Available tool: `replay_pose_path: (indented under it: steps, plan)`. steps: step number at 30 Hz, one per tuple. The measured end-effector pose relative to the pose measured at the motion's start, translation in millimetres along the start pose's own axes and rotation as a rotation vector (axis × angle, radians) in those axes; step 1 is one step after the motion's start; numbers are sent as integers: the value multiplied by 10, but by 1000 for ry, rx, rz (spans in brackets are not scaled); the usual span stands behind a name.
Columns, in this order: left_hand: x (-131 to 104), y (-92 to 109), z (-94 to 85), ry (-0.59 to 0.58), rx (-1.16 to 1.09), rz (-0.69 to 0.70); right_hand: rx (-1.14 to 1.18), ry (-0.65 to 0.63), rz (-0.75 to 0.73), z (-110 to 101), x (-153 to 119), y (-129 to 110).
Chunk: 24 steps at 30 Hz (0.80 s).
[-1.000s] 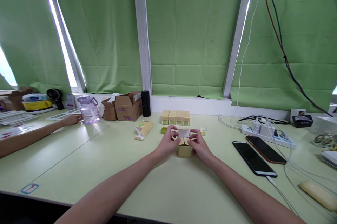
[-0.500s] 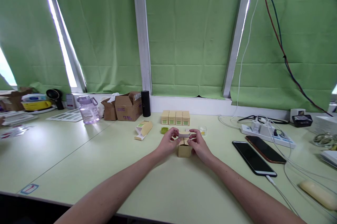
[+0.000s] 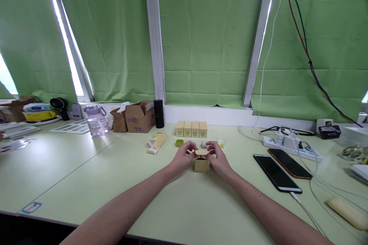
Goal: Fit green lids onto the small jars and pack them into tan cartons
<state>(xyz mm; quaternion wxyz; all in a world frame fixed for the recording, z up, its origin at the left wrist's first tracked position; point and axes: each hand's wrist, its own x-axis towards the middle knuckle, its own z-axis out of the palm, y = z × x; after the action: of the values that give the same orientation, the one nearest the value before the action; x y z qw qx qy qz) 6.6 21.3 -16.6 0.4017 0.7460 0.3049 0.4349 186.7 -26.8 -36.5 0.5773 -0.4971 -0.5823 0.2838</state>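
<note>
A small brown cardboard box stands on the table in front of me, its top flap tilted partly over the opening. My left hand pinches the left end of that flap, with the fingers curled. On the other side, my right hand grips the flap's right end and rests beside the box. Just beyond my fingers lie a small green square container, a whitish rounded piece partly hidden by my right hand, and a little clear jar with something yellow inside.
Several similar small boxes stand in a row behind. An opened carton lies left of them. Further left are a brown box, a black cylinder and a purple bottle. Two phones and a power strip lie right.
The box's top flap has come down from nearly upright toward the opening, both hands moving with it. The whitish piece behind now shows more. Other things stay put.
</note>
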Motion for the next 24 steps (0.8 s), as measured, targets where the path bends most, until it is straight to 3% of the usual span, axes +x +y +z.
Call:
replay_pose_path:
  steps: [11, 20, 24]
  plan:
    - [16, 7, -4, 3, -10, -2, -133, 11, -383, -76, -95, -158]
    - [2, 17, -53, -20, -191, -12, -263, 0, -484, -65, -101, -120]
    - [-16, 52, -44, -21, -155, -5, -327, -15, -504, -79, -114, -135]
